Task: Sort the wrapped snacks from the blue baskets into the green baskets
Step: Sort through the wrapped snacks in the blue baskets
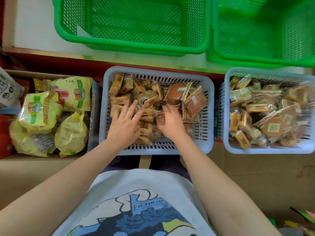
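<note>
A blue basket (pixel 209 92) right in front of me is full of wrapped snacks: small rectangular bars (pixel 147 97) and round cakes (pixel 196 102). My left hand (pixel 125 123) lies flat on the bars, fingers spread. My right hand (pixel 170 120) is curled over the snacks in the middle, fingertips pinching a wrapper. A second blue basket (pixel 225 116) at the right holds more of the same snacks. Two green baskets, one at the top centre (pixel 136 42) and one at the top right (pixel 255 57), stand behind with nothing in them.
A cardboard box (pixel 42 74) at the left holds several yellow-green snack bags (pixel 40 109). The blue baskets rest on brown cardboard (pixel 255 167). A white table surface (pixel 34 23) carries the green baskets.
</note>
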Tool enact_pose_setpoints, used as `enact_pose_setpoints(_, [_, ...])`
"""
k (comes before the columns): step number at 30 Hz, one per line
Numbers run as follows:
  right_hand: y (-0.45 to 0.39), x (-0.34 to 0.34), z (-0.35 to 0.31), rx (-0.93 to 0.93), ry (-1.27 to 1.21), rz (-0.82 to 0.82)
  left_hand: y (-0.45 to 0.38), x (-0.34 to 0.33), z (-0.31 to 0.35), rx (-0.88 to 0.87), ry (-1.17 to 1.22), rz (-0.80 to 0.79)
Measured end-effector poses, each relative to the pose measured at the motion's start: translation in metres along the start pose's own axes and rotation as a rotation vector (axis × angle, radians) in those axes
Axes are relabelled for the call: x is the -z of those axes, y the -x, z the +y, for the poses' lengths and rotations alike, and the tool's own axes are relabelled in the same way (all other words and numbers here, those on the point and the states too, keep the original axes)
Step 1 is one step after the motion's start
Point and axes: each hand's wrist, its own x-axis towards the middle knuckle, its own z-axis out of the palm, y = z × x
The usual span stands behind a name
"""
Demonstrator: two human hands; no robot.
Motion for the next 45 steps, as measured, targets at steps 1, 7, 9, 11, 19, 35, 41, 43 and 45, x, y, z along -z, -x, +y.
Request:
enact_pose_setpoints(1, [-0.005, -0.004, 0.001, 0.007, 0.033, -0.052, -0.005, 0.000, 0.005, -0.039, -0.017, -0.022])
enact_pose_setpoints(7, [-0.003, -0.012, 0.018, -0.035, 0.259, -0.078, -0.016, 0.000, -0.003, -0.123, -0.097, -0.171])
enact_pose_setpoints(9, [0.008, -0.008, 0.029, 0.000, 0.308, -0.036, -0.014, 0.001, -0.009, -0.118, -0.096, -0.200])
enact_pose_setpoints(11, [0.020, -0.003, 0.039, 0.027, 0.321, 0.025, -0.014, 0.002, -0.013, -0.089, -0.077, -0.230])
enact_pose_setpoints(19, [0.050, 0.008, 0.078, -0.037, 0.414, 0.033, -0.016, 0.010, 0.007, 0.002, 0.032, -0.009])
enact_pose_setpoints(35, [-0.081, 0.065, 0.017, 0.150, 0.596, -0.240, -0.070, 0.006, 0.015, -0.079, -0.062, -0.141])
enact_pose_setpoints(41, [-0.052, 0.060, 0.065, 0.191, 0.604, -0.029, -0.072, 0.006, 0.018, -0.032, -0.003, -0.152])
enact_pose_setpoints(43, [-0.037, 0.058, 0.074, 0.211, 0.565, 0.066, -0.072, 0.005, 0.018, -0.027, 0.006, -0.150])
enact_pose_setpoints(45, [-0.030, 0.055, 0.075, 0.185, 0.599, 0.064, -0.071, 0.005, 0.017, -0.027, 0.006, -0.150])
